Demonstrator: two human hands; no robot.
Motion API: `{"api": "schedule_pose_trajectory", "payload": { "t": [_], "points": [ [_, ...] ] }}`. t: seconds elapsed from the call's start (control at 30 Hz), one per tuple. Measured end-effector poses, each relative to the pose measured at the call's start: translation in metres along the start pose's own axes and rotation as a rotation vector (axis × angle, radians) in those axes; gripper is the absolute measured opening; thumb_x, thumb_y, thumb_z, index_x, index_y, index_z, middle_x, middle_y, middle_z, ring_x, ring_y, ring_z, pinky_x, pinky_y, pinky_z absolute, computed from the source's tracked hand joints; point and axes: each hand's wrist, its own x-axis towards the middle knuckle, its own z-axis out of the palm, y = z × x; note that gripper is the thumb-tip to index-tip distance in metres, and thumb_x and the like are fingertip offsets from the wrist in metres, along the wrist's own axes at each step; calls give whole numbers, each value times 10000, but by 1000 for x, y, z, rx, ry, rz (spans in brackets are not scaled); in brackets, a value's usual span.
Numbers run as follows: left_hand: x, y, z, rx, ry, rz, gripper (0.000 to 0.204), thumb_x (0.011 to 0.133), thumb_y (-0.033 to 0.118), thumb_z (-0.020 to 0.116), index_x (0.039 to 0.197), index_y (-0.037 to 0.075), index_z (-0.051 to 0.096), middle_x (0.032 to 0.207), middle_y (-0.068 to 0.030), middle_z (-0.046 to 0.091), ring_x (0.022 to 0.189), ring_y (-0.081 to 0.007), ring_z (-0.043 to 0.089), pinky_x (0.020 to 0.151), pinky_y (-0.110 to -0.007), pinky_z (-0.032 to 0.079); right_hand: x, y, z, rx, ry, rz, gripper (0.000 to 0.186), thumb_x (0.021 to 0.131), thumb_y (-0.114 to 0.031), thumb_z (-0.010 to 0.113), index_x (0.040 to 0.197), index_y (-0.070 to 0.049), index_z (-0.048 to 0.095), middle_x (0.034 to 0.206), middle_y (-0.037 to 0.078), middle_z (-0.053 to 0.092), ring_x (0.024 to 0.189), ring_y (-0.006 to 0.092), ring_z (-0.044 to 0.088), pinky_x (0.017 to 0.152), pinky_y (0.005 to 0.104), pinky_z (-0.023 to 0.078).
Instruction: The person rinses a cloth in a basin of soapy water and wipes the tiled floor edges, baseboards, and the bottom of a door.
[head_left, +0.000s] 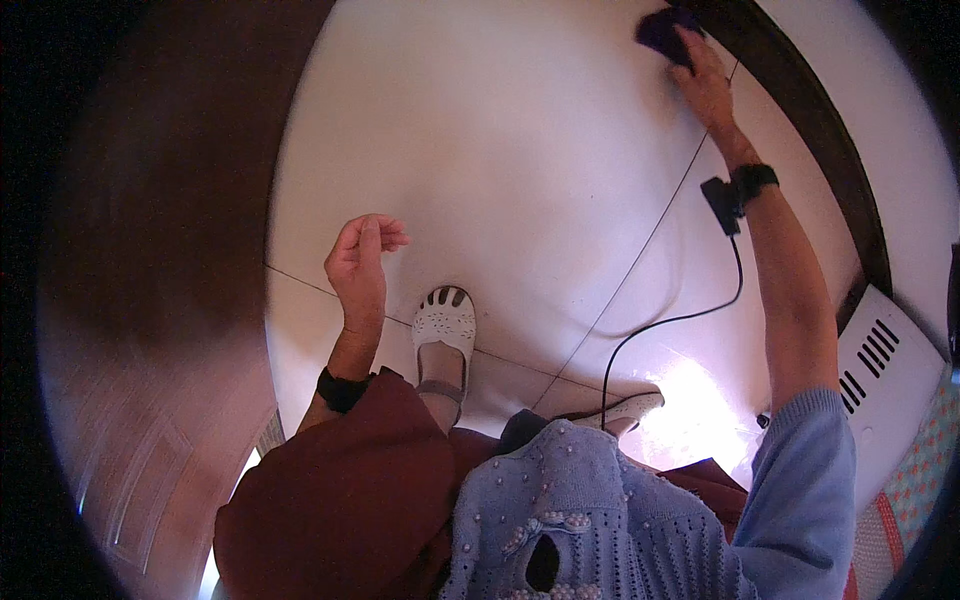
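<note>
My right arm (790, 270) reaches far out to the upper right. At its end, my right hand (704, 90) grips a bunched dark purple cloth (660, 34) and presses it against the pale tiled floor (480, 130), close to a dark skirting strip. My left hand (362, 252) hovers over the floor with nothing in it, its fingers loosely bent and a little apart. It is nearest to my left foot in a white slip-on shoe (444, 318).
A dark brown wooden door (150, 300) stands along the left. The dark skirting (835, 130) curves along the wall on the right, near a white slotted panel (880, 370). A black cable (680, 318) runs from a small device on my right wrist to my body.
</note>
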Motion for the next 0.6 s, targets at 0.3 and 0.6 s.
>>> {"api": "schedule_pose_trajectory", "payload": {
  "t": [0.3, 0.6],
  "points": [
    [-4, 16, 19, 3, -52, 25, 192, 923, 114, 463, 901, -37, 579, 807, -103, 633, 678, -150, 606, 651, -255, 488, -164, -194, 29, 411, -664, -415, 356, 849, -307, 417, 1132, -118, 522, 1217, 118, 485, 1113, 323, 460, 845, 425, 429],
    [-2, 3, 9, 112, -112, 100, 232, 937, 154, 446, 920, -33, 581, 842, -117, 634, 713, -171, 615, 646, -275, 501, -216, -204, 13, 895, -596, -180, 280, 830, -97, 488, 1099, -82, 563, 1115, 111, 554, 1065, 277, 509, 937, 376, 393]
  ]
}}
